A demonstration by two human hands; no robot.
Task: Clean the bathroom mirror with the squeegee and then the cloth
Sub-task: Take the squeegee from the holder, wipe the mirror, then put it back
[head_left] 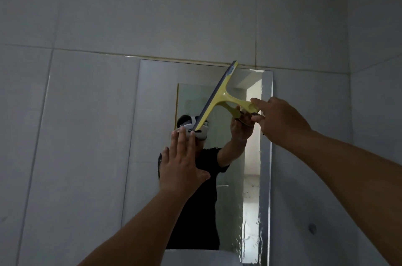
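A tall frameless mirror [150, 135] hangs on the grey tiled wall. A yellow squeegee [219, 97] with a dark rubber blade lies tilted against the glass, its blade running from the mirror's top edge down and left. My right hand [280, 121] grips the squeegee's handle at its right end. My left hand [181, 163] is flat against the glass with fingers spread, just below the blade's lower end. Water streaks show down the mirror's right side. No cloth is in view.
Grey wall tiles [82, 135] surround the mirror, with a corner to a side wall [374, 113] at the right. The top of a white basin [200, 258] shows under the mirror. The mirror reflects a person in a black shirt and a bright doorway.
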